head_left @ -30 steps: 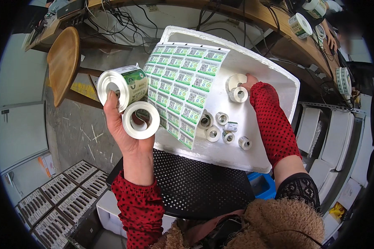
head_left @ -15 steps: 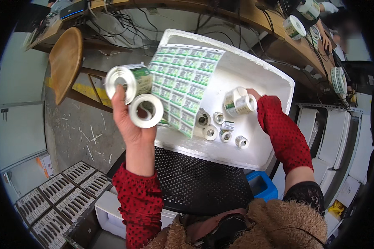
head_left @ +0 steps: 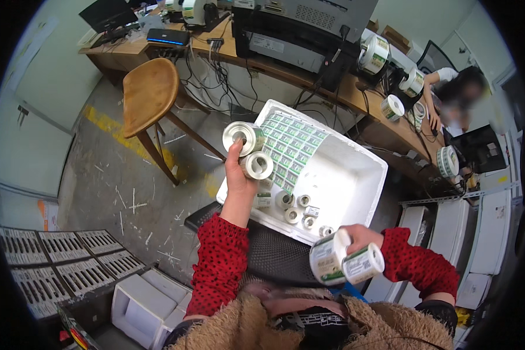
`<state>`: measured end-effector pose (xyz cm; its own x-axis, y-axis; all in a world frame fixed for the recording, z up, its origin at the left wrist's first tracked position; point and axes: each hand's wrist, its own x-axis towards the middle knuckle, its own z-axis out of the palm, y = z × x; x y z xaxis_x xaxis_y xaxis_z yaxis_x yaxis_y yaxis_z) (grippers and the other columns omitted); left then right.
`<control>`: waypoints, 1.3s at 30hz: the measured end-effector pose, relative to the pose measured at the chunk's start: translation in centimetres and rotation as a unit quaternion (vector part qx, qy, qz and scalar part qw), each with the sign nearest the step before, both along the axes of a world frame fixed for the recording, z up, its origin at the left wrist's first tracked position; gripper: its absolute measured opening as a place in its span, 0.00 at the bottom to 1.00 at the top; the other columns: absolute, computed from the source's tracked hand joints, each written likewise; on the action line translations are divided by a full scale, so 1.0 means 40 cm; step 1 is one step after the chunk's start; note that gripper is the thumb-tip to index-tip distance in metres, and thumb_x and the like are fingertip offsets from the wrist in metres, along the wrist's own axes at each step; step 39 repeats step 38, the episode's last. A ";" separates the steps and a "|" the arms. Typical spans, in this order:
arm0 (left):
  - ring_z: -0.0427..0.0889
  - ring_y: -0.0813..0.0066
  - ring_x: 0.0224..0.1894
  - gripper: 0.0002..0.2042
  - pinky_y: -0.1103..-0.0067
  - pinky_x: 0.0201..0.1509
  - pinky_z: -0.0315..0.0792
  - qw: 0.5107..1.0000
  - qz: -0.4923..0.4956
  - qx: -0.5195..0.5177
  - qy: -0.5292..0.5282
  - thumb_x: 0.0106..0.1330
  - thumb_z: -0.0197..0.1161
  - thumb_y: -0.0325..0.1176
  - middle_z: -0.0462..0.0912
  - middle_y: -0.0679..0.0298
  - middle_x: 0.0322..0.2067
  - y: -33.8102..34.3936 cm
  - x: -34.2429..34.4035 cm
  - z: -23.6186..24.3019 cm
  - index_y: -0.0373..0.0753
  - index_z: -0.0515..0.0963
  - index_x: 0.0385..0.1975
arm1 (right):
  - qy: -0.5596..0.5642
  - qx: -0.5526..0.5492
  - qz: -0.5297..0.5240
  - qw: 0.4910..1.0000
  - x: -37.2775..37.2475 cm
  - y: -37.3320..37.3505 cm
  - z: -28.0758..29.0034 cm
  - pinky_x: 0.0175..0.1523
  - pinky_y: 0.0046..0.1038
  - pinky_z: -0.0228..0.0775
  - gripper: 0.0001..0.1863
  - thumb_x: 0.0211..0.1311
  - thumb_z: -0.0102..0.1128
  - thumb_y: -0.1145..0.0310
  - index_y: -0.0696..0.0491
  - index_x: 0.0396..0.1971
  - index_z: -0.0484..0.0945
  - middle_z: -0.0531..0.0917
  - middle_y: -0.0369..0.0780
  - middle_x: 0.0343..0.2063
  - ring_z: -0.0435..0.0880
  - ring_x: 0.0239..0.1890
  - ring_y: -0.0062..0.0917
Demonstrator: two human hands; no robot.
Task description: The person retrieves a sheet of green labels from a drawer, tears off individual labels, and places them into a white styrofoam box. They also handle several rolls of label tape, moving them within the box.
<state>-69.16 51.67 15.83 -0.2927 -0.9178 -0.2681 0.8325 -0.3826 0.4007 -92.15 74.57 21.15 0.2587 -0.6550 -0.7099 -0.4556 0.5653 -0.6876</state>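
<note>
My left hand point(head_left: 241, 177) is closed on two label rolls, the upper roll point(head_left: 239, 139) and the lower roll point(head_left: 256, 165), its thumb in the core of the upper one. Near the front corner of the white foam box point(head_left: 372, 201), my right hand point(head_left: 363, 234) grips two more green-and-white label rolls point(head_left: 328, 256), held outside the box over the chair. Inside the box, a sheet of green-and-white labels point(head_left: 294, 143) leans at the left. Several small label rolls point(head_left: 291, 216) lie on its floor along the near side.
A black perforated chair point(head_left: 280, 254) is under the box. At the left stands a wooden stool point(head_left: 150, 96). A desk point(head_left: 356, 96) with a large black machine point(head_left: 303, 41), label rolls and cables runs behind. Another person's hand point(head_left: 434, 121) rests on it at the right. Grey crates point(head_left: 108, 248) sit lower left.
My right hand has come out of the foam box toward my body, carrying its two label rolls. My left hand keeps its rolls. The view has tilted up, showing more of the desk.
</note>
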 end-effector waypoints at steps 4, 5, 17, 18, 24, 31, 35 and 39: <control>0.79 0.70 0.41 0.18 0.73 0.47 0.74 0.998 0.014 0.032 -0.047 0.60 0.58 0.41 0.79 0.62 0.41 0.085 0.085 0.048 0.37 0.72 0.47 | -0.033 -0.021 0.069 0.997 0.115 0.011 0.087 0.44 0.29 0.72 0.27 0.36 0.65 0.66 0.59 0.41 0.75 0.82 0.46 0.33 0.81 0.37 0.31; 0.79 0.70 0.41 0.19 0.74 0.48 0.74 0.998 0.024 0.019 -0.051 0.60 0.58 0.41 0.79 0.62 0.41 0.100 0.092 0.076 0.37 0.72 0.47 | 0.003 -0.092 0.137 0.986 0.122 0.004 0.085 0.43 0.30 0.72 0.27 0.35 0.65 0.64 0.58 0.41 0.75 0.82 0.47 0.32 0.82 0.35 0.34; 0.80 0.75 0.33 0.18 0.77 0.40 0.75 0.968 0.236 0.057 -0.062 0.57 0.63 0.45 0.80 0.65 0.33 0.489 0.461 0.183 0.39 0.75 0.41 | -0.031 -0.230 0.536 0.812 0.436 -0.114 0.235 0.37 0.38 0.74 0.27 0.36 0.65 0.63 0.54 0.41 0.72 0.81 0.50 0.26 0.81 0.31 0.47; 0.80 0.75 0.33 0.18 0.78 0.39 0.75 0.964 0.256 0.043 -0.057 0.57 0.63 0.45 0.80 0.65 0.33 0.507 0.466 0.184 0.39 0.75 0.40 | -0.045 -0.236 0.552 0.798 0.450 -0.118 0.247 0.38 0.37 0.74 0.28 0.35 0.66 0.64 0.54 0.43 0.72 0.81 0.49 0.26 0.81 0.31 0.46; 0.81 0.76 0.35 0.17 0.79 0.41 0.76 0.920 0.378 0.065 -0.081 0.59 0.61 0.42 0.82 0.63 0.35 0.757 0.582 0.177 0.35 0.77 0.40 | -0.059 -0.204 0.653 0.726 0.636 -0.073 0.293 0.45 0.29 0.73 0.30 0.33 0.68 0.65 0.59 0.43 0.74 0.83 0.47 0.32 0.84 0.37 0.34; 0.80 0.77 0.34 0.17 0.79 0.39 0.75 0.890 0.456 0.029 -0.017 0.58 0.63 0.40 0.81 0.63 0.36 0.841 0.746 0.156 0.35 0.76 0.42 | -0.059 -0.253 0.704 0.661 0.878 -0.053 0.335 0.44 0.28 0.73 0.25 0.34 0.68 0.69 0.60 0.39 0.75 0.83 0.47 0.29 0.84 0.36 0.31; 0.80 0.78 0.34 0.18 0.81 0.39 0.74 0.876 0.482 0.000 -0.031 0.58 0.63 0.42 0.81 0.64 0.35 0.871 0.866 0.169 0.36 0.76 0.42 | -0.057 -0.232 0.737 0.632 1.034 -0.042 0.333 0.43 0.30 0.73 0.24 0.36 0.68 0.69 0.60 0.38 0.74 0.83 0.47 0.30 0.84 0.35 0.31; 0.80 0.79 0.35 0.18 0.81 0.42 0.73 0.858 0.511 0.030 -0.047 0.58 0.62 0.43 0.81 0.65 0.35 0.910 0.942 0.165 0.35 0.77 0.41 | -0.028 -0.231 0.783 0.577 1.150 -0.019 0.328 0.49 0.34 0.73 0.30 0.39 0.66 0.64 0.54 0.48 0.72 0.84 0.46 0.33 0.83 0.41 0.37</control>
